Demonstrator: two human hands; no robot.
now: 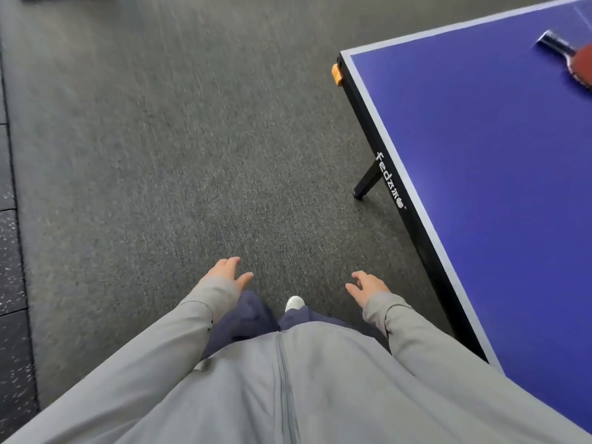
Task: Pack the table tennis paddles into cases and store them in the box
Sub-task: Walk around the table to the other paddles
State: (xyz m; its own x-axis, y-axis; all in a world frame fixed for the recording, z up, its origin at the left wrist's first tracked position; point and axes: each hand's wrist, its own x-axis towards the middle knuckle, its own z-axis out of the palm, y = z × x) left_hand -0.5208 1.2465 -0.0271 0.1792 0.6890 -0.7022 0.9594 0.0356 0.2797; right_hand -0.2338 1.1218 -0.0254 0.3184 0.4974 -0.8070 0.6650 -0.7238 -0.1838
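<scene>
Paddle (573, 57) lies on the blue table (480, 174), far and to the right of both hands, its dark handle pointing to the far left and its red blade cut off by the right edge. Right hand (368, 285) is the nearer one; left hand (226, 272) hangs beside it. Both have loose fingers and hold nothing. No case or box shows.

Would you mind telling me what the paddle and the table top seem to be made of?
Paddle: matte red face, probably rubber; dark glossy handle, material unclear through blur. Table top: smooth blue painted board, likely wood composite, with a pale edge line and black frame.
</scene>
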